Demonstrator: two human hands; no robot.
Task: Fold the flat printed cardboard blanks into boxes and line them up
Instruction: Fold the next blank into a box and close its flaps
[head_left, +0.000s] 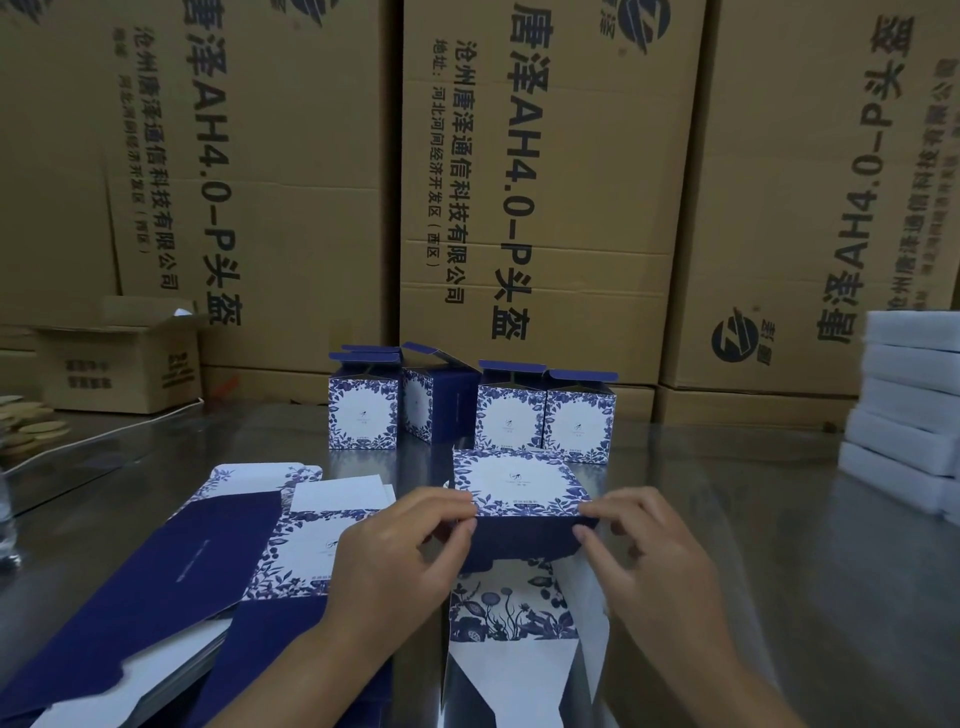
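With the left hand (395, 561) and right hand (655, 564) each in a pinching grip on the box's (517, 486) near corners, uneven pressure could crease its flap (524, 540) askew.

Pretty clearly a packing room or warehouse corner. The back is walled off by tall brown shipping cartons (545, 182) printed with factory lettering. A shiny metal worktable (779, 519) is set in front, with flat printed blanks (156, 571) heaped on it. White slabs (904, 405) are stacked at the right, and a small open carton (119, 364) is parked at the left.
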